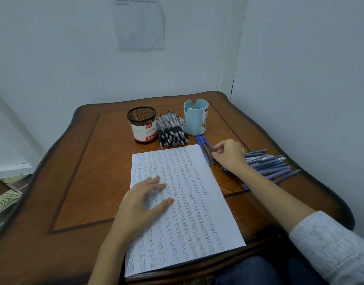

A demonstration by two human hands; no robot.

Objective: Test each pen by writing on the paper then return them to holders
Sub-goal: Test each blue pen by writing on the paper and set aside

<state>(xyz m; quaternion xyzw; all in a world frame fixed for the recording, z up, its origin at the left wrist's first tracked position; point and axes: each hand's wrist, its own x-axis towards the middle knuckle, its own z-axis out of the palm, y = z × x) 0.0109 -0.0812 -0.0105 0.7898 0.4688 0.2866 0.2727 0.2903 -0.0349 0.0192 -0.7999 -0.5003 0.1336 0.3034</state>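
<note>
— Why does the left hand lie flat on the paper?
— Its fingers are straight and spread, I think to stop the sheet sliding.
— And the right hand?
— Fingers curled narrow at one of the few blue pens just beside the blue cup; whether they pinch it, I cannot tell. No pen stands in this cup or in the mesh cup; black pens lie between them.

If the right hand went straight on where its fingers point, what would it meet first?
Most likely the blue pens beside the paper: the right hand points left at them, fingertips seemingly at the nearest one.
</note>
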